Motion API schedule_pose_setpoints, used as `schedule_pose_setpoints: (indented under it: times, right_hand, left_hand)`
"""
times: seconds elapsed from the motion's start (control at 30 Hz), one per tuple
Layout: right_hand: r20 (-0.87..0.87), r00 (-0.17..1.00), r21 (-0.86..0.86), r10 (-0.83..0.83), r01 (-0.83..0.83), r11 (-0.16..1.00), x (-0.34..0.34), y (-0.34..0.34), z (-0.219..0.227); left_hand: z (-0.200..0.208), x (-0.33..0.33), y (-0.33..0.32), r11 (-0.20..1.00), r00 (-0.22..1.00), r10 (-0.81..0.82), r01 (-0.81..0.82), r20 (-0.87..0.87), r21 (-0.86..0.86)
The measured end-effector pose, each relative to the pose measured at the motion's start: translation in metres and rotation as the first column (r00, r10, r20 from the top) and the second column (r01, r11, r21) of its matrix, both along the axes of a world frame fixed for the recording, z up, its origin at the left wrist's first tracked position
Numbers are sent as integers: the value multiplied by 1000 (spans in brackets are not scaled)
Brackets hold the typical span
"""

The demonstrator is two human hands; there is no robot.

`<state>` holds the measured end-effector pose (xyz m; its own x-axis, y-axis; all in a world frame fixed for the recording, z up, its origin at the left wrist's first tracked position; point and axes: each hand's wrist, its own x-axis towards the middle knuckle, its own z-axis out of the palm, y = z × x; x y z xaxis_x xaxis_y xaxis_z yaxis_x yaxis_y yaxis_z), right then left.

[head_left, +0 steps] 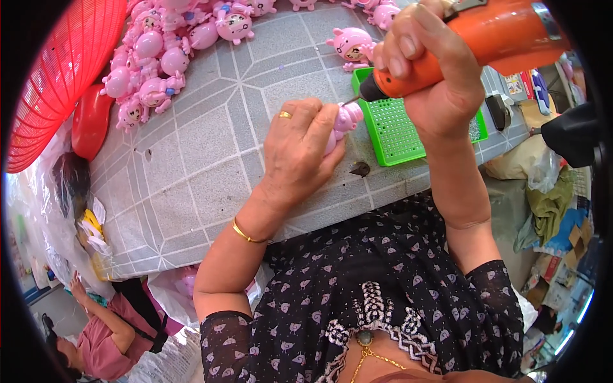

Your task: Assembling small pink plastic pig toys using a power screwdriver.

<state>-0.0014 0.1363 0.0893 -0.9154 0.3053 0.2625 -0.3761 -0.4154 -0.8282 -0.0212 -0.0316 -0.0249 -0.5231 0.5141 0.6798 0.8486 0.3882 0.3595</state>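
My left hand (295, 143), with a gold ring and bracelet, is closed around a small pink plastic toy figure (347, 120) just above the table. Part of the toy is hidden by the fingers. In my right hand (440, 70) is an orange power screwdriver (491, 37), slanting down to the left. Its thin bit meets the toy's upper side or ends right beside it; I cannot tell which. Under the screwdriver lies a bright green tray (381, 153) with a perforated plate and small metal screws. Another pink toy figure (352, 46) lies beyond the tray.
Many pink toy figures (148, 45) are heaped at the far left of the grey tiled-pattern tablecloth (211, 159). Beside them stand a red mesh basket (64, 70) and a red plastic piece (92, 121). A dark object (498, 112) lies right of the tray. Another person (105, 338) sits at lower left.
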Motion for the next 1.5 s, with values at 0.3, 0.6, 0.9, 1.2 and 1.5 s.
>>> schedule_pose_setpoints:
  times: [0.3,0.6,0.9,1.2,1.5]
  right_hand:
    - [-137,986,225,91,-58,973,21,42,-11]
    - [76,997,123,17,-27,992,22,26,6]
    - [16,1000,511,-4,-5,860,23,24,11]
    - [-75,996,7,-53,53,999,13,42,-8]
    - [-59,978,200,-201,208,957,-6,49,-38]
  left_hand:
    - [7,14,23,986,983,-168,167,74,27]
    - [5,13,24,982,973,-186,182,139,41]
    - [2,16,27,986,981,-163,160,107,41]
    - [6,14,25,994,986,-107,105,131,23]
    - [4,10,23,990,976,-139,137,170,26]
